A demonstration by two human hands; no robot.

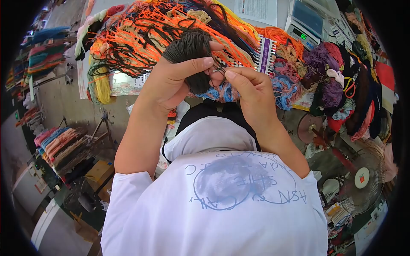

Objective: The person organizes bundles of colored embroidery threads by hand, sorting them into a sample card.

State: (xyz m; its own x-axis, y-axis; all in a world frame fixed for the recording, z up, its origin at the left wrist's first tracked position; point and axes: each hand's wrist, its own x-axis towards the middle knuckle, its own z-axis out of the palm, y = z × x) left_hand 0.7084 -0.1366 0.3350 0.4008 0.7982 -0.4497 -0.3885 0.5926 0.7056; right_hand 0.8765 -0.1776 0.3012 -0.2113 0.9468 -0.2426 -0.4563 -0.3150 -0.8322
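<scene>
My left hand [175, 79] is wrapped round a dark grey-green skein of thread [188, 47], its thumb lying across the front. Close beside it, my right hand [254, 87] pinches thin dark strands of the skein between thumb and forefinger. Those strands run between the two hands. Behind the skein, a large spread of orange, black and tan threads [132, 40] covers the table. A purple-and-white card with holes along its edges [267, 55] lies just beyond my right hand.
A digital scale [304, 26] stands at the back right. Purple yarn [318, 62], blue-pink yarn [285, 89] and yellow-orange scissors [349, 87] lie on the right. A fan [362, 178] stands lower right. Racks of coloured skeins [60, 147] stand at left. A printed sheet [256, 10] lies at the back.
</scene>
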